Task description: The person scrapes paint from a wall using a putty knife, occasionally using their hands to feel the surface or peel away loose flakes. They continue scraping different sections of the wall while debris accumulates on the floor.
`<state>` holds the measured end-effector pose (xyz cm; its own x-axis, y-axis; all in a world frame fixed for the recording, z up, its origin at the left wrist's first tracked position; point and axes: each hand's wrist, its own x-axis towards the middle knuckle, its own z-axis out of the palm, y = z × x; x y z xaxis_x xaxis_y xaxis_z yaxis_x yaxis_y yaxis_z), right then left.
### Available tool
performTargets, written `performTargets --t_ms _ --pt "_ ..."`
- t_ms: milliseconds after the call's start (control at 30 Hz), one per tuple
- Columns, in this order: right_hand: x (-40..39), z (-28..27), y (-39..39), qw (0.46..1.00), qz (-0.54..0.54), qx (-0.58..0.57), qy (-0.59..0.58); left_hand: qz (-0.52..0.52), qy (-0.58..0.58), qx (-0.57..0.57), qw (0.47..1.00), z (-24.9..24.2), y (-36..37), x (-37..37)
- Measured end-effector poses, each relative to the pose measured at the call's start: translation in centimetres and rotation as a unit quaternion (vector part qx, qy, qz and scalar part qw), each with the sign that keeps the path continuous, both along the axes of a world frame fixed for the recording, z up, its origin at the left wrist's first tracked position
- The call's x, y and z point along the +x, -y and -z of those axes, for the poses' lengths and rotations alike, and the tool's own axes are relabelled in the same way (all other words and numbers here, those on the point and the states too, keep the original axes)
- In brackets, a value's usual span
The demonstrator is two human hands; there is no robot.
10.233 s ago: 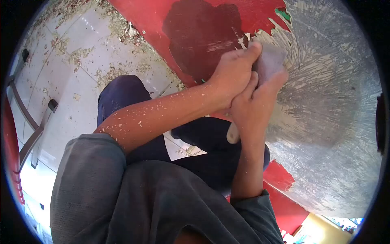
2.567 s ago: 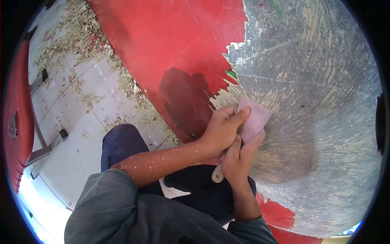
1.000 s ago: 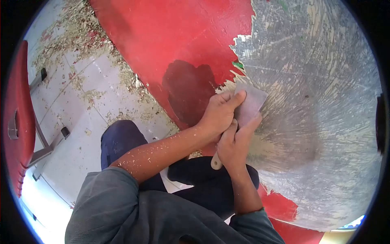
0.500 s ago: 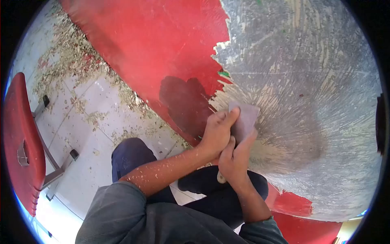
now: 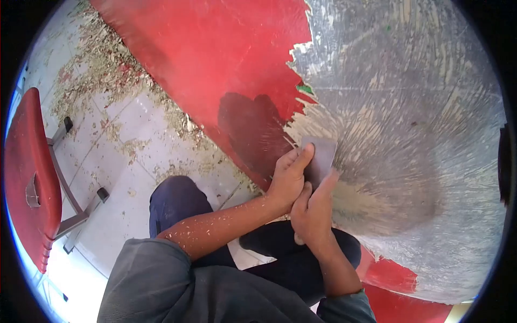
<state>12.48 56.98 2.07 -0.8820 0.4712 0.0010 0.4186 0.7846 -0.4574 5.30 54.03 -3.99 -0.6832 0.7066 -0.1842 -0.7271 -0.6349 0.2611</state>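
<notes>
A wide, flat metal scraper (image 5: 321, 156) rests against the scraped grey surface (image 5: 388, 118), near the ragged edge of the red coating (image 5: 231, 48). My left hand (image 5: 288, 175) grips the scraper's left side, its thumb pressed on the blade. Lower down, my right hand (image 5: 315, 207) is wrapped around the handle, with fingers reaching up along the blade's right edge. The handle's rounded end (image 5: 299, 239) shows just below that hand. Both hands touch each other.
Peeled flakes (image 5: 116, 70) lie along the base of the red surface on the white tiled floor (image 5: 121, 188). A red chair (image 5: 32, 183) with metal legs stands at the far left. My bent knees are below my arms.
The view has shifted slightly, moving the chair and surface rightward in the frame. Both hands keep their grip, and the scraper blade is at a slightly different angle.
</notes>
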Motion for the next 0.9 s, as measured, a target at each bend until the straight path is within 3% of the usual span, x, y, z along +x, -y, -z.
performTargets --t_ms 133,233,333,433,567,633,767,900 --pt "0.6 1.7 -1.3 0.99 -0.077 0.055 -0.104 -0.029 -0.016 -0.069 0.997 -0.1 -1.0 0.8" --pt "-0.6 0.6 0.1 0.998 -0.028 0.047 -0.034 -0.008 -0.004 0.034 0.999 0.3 -0.1 -0.2" --pt "0.1 0.1 0.1 0.999 -0.013 -0.013 -0.029 -0.006 0.008 -0.002 1.0 -0.2 -0.5 0.4" --pt "-1.0 0.4 -0.2 0.997 -0.055 0.029 -0.048 -0.03 -0.029 -0.023 0.999 0.3 -0.1 -1.2" --pt "-0.5 -0.2 0.1 0.999 -0.027 -0.019 -0.008 -0.025 -0.062 -0.074 0.995 0.4 0.1 0.1" --pt "0.2 1.2 -0.7 0.996 -0.063 -0.014 -0.062 -0.021 -0.027 -0.051 0.998 0.5 -0.4 0.1" --pt "0.6 0.9 -0.9 0.999 -0.048 0.017 -0.01 0.009 0.016 0.015 1.0 1.3 -0.5 0.7" --pt "1.5 1.2 -1.4 0.997 -0.056 0.039 -0.035 -0.004 0.066 0.001 0.998 1.4 -2.2 2.6"
